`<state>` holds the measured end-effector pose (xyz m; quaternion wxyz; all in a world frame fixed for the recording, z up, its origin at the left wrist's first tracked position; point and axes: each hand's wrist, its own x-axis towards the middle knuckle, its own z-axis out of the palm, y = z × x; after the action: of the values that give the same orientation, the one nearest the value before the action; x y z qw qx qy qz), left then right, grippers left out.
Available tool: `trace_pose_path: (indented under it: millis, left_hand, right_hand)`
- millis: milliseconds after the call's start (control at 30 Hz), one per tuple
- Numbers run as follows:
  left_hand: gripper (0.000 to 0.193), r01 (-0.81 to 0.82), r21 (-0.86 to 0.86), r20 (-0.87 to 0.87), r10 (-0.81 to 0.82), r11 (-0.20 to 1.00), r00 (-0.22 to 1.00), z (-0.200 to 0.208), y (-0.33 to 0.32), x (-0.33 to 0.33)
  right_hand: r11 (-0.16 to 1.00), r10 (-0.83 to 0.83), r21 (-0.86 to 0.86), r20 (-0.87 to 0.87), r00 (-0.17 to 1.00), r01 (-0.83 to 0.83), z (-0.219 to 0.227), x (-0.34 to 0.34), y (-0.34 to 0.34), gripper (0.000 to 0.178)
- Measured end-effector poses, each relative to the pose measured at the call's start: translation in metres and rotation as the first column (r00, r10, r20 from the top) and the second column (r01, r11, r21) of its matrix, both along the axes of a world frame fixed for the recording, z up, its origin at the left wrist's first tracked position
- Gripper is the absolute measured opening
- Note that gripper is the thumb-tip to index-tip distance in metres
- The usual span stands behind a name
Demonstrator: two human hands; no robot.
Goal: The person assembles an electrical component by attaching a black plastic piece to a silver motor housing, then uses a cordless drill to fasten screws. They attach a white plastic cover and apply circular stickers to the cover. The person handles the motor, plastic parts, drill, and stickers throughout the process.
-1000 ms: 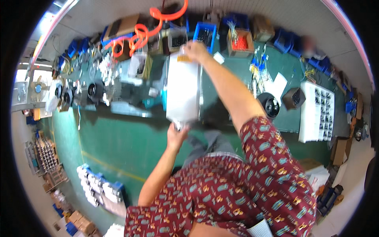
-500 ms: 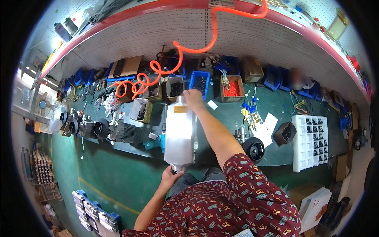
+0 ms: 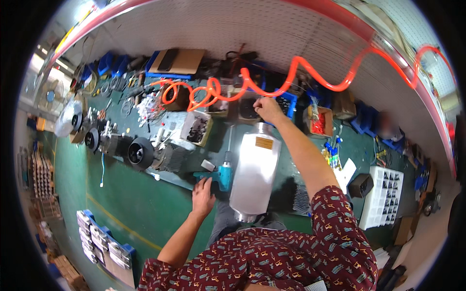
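Note:
A silver metal canister with a short neck at each end and a yellow label lies at the bench's front edge, with neither hand holding it. Left of it, a teal power drill with a long bit lies on the bench. My left hand is at the end of the drill's handle, fingers apart and not wrapped round it. My right hand is past the canister's far neck, over a box of small black parts. Its fingers are drawn together; anything between them is too small to see.
A coiled orange air hose hangs across the bench's back. Motor units with black fan wheels stand at left. Beside the right hand is a blue bin; farther right are a box of red parts and a white foam tray.
Both hands have let go of the canister, which now rests on the bench. My left hand has moved up to the drill; my right hand has moved to the parts box. The view has shifted.

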<state>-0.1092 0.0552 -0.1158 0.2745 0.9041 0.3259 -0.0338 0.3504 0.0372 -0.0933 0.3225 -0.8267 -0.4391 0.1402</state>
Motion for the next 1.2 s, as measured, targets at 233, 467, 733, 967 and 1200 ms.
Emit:
trace_pose_path:
  millis: [233,467,733,967,1200]
  left_hand:
    - [0.071,0.138,0.177,0.065,-0.151,0.974,0.986,-0.058,0.033,0.009]
    - [0.066,0.224,0.152,0.050,-0.234,0.963,0.971,-0.056,0.046,0.028]
    - [0.051,0.296,0.181,-0.075,-0.287,0.938,0.955,-0.065,0.049,0.046]
    - [0.067,0.343,0.150,0.007,-0.348,0.927,0.937,-0.079,0.060,0.039]
    - [0.078,0.261,-0.235,0.061,-0.254,0.936,0.965,0.004,0.079,0.019]
  right_hand:
    - [0.796,0.299,-0.537,-0.051,0.953,-0.278,-0.040,0.013,0.073,0.049]
    - [0.731,0.243,-0.678,0.160,0.957,-0.072,-0.107,0.017,0.084,0.035]
    - [0.837,-0.008,-0.530,0.236,0.972,0.136,-0.071,0.001,0.092,0.026]
    - [0.773,-0.061,-0.633,-0.017,0.998,0.037,-0.012,0.019,0.067,0.015]
    - [0.797,0.086,0.091,-0.996,0.037,0.597,0.059,-0.033,-0.061,0.010]
